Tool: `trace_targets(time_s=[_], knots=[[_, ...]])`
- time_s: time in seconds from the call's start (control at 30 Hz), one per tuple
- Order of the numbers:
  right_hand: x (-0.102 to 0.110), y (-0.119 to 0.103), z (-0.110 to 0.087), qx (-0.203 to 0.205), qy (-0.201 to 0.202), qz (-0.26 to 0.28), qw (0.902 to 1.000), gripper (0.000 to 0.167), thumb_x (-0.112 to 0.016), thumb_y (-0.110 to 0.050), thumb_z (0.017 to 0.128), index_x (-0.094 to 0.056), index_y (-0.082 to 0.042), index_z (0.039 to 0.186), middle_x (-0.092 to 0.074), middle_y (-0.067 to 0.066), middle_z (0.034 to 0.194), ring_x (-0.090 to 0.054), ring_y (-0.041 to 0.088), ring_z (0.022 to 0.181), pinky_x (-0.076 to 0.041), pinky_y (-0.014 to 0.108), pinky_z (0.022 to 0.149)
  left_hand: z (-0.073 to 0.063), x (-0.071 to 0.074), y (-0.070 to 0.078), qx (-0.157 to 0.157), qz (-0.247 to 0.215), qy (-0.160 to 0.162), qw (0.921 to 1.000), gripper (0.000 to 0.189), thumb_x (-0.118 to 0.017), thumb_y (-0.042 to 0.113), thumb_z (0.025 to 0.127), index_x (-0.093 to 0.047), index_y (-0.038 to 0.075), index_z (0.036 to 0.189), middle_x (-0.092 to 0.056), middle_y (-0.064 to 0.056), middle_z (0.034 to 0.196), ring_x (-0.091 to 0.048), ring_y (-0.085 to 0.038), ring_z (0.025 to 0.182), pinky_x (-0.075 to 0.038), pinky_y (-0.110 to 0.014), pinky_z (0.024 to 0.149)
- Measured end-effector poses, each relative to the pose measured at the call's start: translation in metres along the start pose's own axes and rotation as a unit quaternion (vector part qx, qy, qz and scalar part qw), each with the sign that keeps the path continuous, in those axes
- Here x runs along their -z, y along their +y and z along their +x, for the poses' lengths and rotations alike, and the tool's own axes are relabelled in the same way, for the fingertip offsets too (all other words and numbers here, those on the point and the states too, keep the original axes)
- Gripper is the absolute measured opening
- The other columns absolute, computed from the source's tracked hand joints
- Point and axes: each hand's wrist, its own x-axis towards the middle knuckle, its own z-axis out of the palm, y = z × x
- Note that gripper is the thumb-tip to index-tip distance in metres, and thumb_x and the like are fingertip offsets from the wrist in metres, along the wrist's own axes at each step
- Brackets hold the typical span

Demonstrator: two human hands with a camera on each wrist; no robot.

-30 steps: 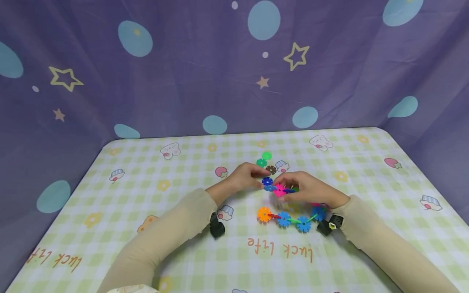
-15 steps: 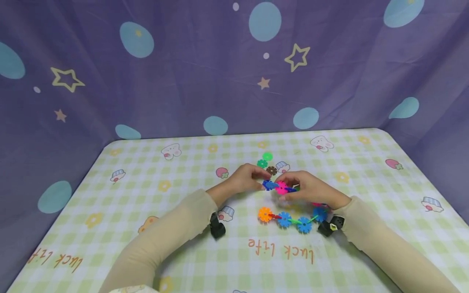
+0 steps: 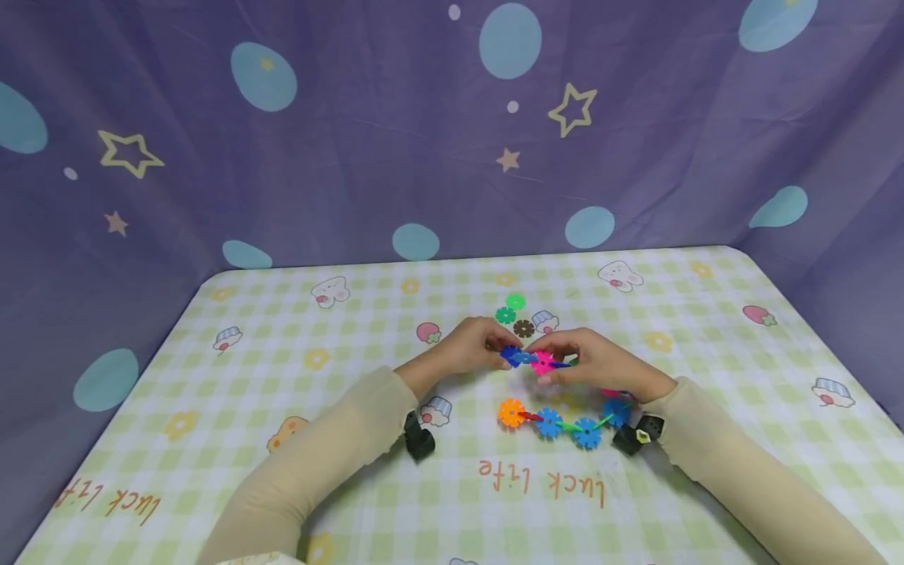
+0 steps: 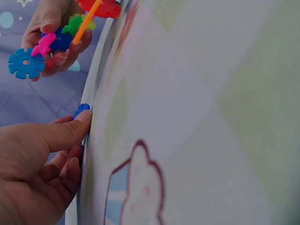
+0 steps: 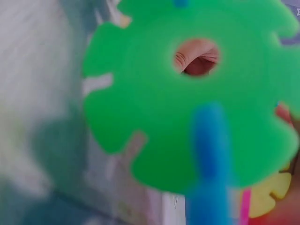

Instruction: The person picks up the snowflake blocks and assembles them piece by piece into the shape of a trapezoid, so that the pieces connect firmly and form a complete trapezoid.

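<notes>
Between thumb and fingers my left hand point(image 3: 469, 346) pinches a dark blue notched snowflake disc point(image 3: 511, 357), seen small as a blue disc point(image 4: 82, 109) in the left wrist view. Opposite it, my right hand point(image 3: 596, 366) grips a chain of interlocked snowflake discs near a pink disc point(image 3: 541, 362). A lighter blue disc point(image 4: 26, 63) forms the chain's end, facing the left hand. In the head view the two blue discs overlap; the left wrist view shows them apart. A green disc point(image 5: 150, 108) of the chain fills the right wrist view, hiding most of the right hand.
Beyond the hands lie a loose brown disc point(image 3: 523, 329), a green disc point(image 3: 504, 315) and a light green disc point(image 3: 516, 301). The chain's tail, with an orange disc point(image 3: 512, 413) at its end, rests on the checked tablecloth point(image 3: 395, 502) nearer the body.
My left hand has brought the dark blue disc down level with the chain's end and turned it. The lighter blue end disc has tilted, while my right hand stays nearly in place.
</notes>
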Motion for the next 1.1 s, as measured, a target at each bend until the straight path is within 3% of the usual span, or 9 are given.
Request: trace_targets(time_s=[0.2, 0.43, 0.53, 0.7, 0.87, 1.1], knots=[[0.000, 0.000, 0.000, -0.006, 0.004, 0.000, 1.0000, 0.038, -0.075, -0.019, 0.082, -0.065, -0.011, 0.117, -0.067, 0.002, 0.112, -0.060, 0.013, 0.100, -0.048, 0.032, 0.090, 0.000, 0.001, 0.001, -0.003, -0.002, -0.014, 0.9999, 0.030, -0.078, 0.016, 0.078, -0.072, 0.014, 0.108, -0.069, 0.003, 0.086, -0.057, -0.007, 0.073, -0.047, -0.018, 0.068], [0.001, 0.000, 0.001, -0.008, 0.006, -0.005, 0.9999, 0.036, -0.074, -0.019, 0.082, -0.065, -0.010, 0.116, -0.067, 0.005, 0.110, -0.061, 0.013, 0.096, -0.048, 0.032, 0.086, -0.001, 0.004, 0.000, -0.003, 0.006, -0.025, 0.9997, 0.035, -0.079, 0.018, 0.077, -0.071, 0.010, 0.110, -0.071, 0.000, 0.089, -0.057, -0.007, 0.074, -0.047, -0.018, 0.069], [0.001, -0.001, 0.003, -0.005, 0.008, -0.012, 0.9999, 0.035, -0.074, -0.020, 0.083, -0.066, -0.011, 0.116, -0.066, 0.003, 0.111, -0.060, 0.013, 0.094, -0.049, 0.031, 0.085, -0.004, 0.007, -0.002, 0.001, 0.001, -0.015, 0.9999, 0.035, -0.078, 0.019, 0.078, -0.071, 0.008, 0.110, -0.071, -0.001, 0.090, -0.057, -0.008, 0.073, -0.048, -0.019, 0.069], [0.001, -0.001, 0.004, -0.010, 0.016, -0.019, 0.9996, 0.035, -0.073, -0.019, 0.084, -0.065, -0.010, 0.116, -0.067, 0.000, 0.098, -0.059, 0.013, 0.084, -0.049, 0.030, 0.077, -0.013, 0.014, 0.001, 0.005, -0.035, 0.020, 0.9992, 0.038, -0.075, 0.021, 0.081, -0.068, 0.006, 0.115, -0.070, -0.003, 0.098, -0.058, -0.009, 0.078, -0.049, -0.020, 0.071], [0.001, 0.000, 0.003, -0.025, 0.022, -0.010, 0.9994, 0.037, -0.072, -0.019, 0.085, -0.064, -0.007, 0.119, -0.067, 0.000, 0.092, -0.060, 0.013, 0.074, -0.051, 0.028, 0.067, -0.026, 0.026, 0.010, -0.019, -0.084, 0.058, 0.9946, 0.037, -0.072, 0.013, 0.084, -0.065, 0.001, 0.118, -0.069, -0.008, 0.098, -0.059, -0.014, 0.079, -0.051, -0.024, 0.070], [0.003, -0.003, 0.001, -0.018, 0.033, -0.024, 0.9990, 0.038, -0.071, -0.017, 0.085, -0.063, -0.004, 0.120, -0.069, 0.001, 0.097, -0.060, 0.013, 0.083, -0.049, 0.028, 0.074, -0.039, 0.031, 0.017, -0.040, -0.109, 0.045, 0.9922, 0.037, -0.070, 0.010, 0.085, -0.064, -0.001, 0.120, -0.068, -0.009, 0.103, -0.060, -0.012, 0.079, -0.052, -0.026, 0.074]])
